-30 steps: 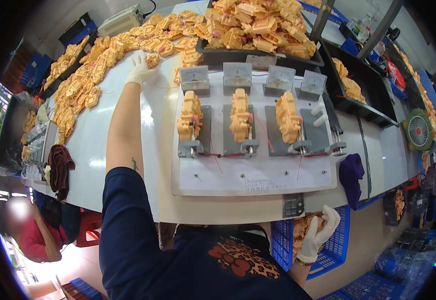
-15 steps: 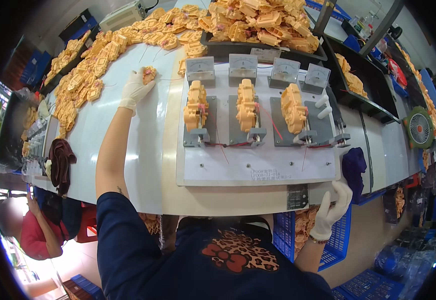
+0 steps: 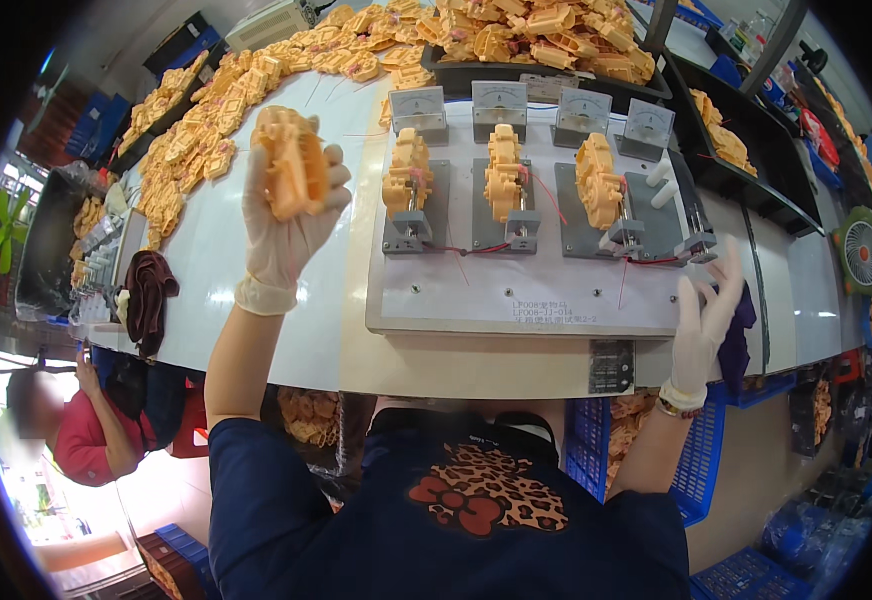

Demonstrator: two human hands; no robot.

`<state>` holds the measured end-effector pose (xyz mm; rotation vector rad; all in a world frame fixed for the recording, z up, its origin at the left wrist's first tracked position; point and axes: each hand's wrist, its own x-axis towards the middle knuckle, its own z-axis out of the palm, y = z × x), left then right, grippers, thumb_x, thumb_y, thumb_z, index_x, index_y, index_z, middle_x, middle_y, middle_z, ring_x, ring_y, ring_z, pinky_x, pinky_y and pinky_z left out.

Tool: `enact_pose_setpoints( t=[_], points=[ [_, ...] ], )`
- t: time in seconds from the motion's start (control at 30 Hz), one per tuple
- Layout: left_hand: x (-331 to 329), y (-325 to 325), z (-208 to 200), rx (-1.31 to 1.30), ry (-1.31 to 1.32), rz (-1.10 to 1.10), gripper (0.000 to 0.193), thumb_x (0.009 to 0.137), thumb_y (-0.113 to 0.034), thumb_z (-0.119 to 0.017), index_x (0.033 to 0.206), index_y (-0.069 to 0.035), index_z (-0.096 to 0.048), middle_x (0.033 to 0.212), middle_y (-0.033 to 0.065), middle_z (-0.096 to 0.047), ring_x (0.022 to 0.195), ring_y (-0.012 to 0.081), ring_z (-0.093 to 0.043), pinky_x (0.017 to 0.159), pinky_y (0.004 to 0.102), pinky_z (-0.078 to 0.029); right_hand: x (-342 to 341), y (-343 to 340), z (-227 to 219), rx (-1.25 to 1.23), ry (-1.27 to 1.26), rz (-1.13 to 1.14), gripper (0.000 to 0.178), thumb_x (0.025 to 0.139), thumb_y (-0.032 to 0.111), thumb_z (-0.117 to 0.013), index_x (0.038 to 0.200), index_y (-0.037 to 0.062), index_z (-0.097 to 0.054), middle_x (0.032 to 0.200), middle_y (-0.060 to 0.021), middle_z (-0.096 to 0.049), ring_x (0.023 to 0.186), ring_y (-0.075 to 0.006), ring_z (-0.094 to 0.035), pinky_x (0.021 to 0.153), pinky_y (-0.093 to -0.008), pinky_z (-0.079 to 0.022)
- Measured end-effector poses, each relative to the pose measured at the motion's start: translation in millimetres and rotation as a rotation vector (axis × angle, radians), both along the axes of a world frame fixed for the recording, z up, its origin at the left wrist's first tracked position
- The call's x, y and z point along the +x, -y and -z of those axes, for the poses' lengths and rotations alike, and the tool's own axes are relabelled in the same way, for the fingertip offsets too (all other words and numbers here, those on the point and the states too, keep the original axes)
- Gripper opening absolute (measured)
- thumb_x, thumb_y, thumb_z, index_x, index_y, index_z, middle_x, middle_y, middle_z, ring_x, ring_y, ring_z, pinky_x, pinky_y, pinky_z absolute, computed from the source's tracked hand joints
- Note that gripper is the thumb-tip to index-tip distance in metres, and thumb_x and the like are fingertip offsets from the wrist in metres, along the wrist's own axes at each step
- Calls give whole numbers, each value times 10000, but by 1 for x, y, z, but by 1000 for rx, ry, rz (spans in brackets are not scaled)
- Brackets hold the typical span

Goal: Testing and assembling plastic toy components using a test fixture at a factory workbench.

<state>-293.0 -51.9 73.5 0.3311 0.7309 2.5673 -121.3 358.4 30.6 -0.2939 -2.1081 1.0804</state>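
My left hand (image 3: 291,250), in a white glove, is raised above the table and wrapped round a yellow-orange plastic gear housing (image 3: 292,165). My right hand (image 3: 704,325), also gloved, has its fingers apart and holds nothing; it is at the right front corner of a white test board (image 3: 446,305), close to a metal clamp (image 3: 696,246). Three similar housings stand on grey mounts on the board: left (image 3: 409,165), middle (image 3: 503,175) and right (image 3: 597,180). Thin red wires (image 3: 546,195) trail from them. Behind them is a row of several needle meters (image 3: 499,96).
Loose housings (image 3: 191,130) spread along the table's far left. A heaped black tray (image 3: 546,80) stands behind the meters, another black tray (image 3: 791,195) to the right. A purple cloth (image 3: 739,345) lies beside my right hand. A green fan (image 3: 864,250) is far right; a person in red (image 3: 96,440) sits left.
My left hand has come back toward me from the far table and lifted, now with a whole housing in view. My right hand has risen from the table's front edge to the board's corner.
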Motion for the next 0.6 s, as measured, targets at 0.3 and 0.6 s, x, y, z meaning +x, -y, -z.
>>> enact_pose_setpoints(
  t=[0.3,0.6],
  points=[
    [34,-37,-10,-299,-227,91,677,866,-350,-787,1365,-84,-415,902,55,-573,694,149,-533,598,273,-385,-16,9,15,-166,-66,70,472,918,55,-644,1365,76,-494,1264,-95,-488,1123,-199,-485,981,-352,-410],
    [2,-144,-102,-703,-1409,273,534,691,-216,-902,1109,-45,-617,1076,104,-681,922,226,-677,798,377,-560,-15,0,34,-272,-256,14,297,832,-12,-634,1118,33,-569,988,-27,-528,875,-131,-485,855,-288,-413]
  ],
)
